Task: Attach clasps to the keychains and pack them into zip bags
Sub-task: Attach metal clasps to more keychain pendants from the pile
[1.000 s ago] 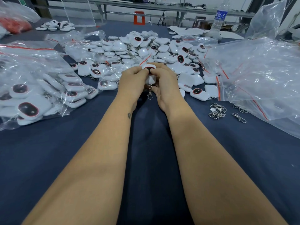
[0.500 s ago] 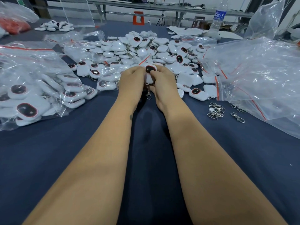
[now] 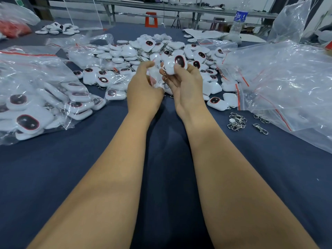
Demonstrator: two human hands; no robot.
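Observation:
My right hand [image 3: 185,87] grips a white keychain [image 3: 173,65] with a dark, red-rimmed oval on it, held up above the blue table. A metal clasp [image 3: 165,78] dangles from the keychain's ring. My left hand [image 3: 143,88] is just to its left, fingers pinched on a small clear zip bag [image 3: 154,76] whose edges are hard to make out. Behind both hands lies a big pile of loose white keychains [image 3: 125,53]. Several loose metal clasps [image 3: 237,121] lie to the right of my right wrist.
A large clear bag of packed keychains [image 3: 36,97] lies at the left. Big empty-looking clear bags [image 3: 287,83] spread over the right side. A water bottle [image 3: 239,20] stands at the far right, a red-filled bag [image 3: 12,27] at the far left.
My hands, pressed together on the keychain before, have parted. The right hand has raised and turned the keychain, and the left hand now pinches a clear bag.

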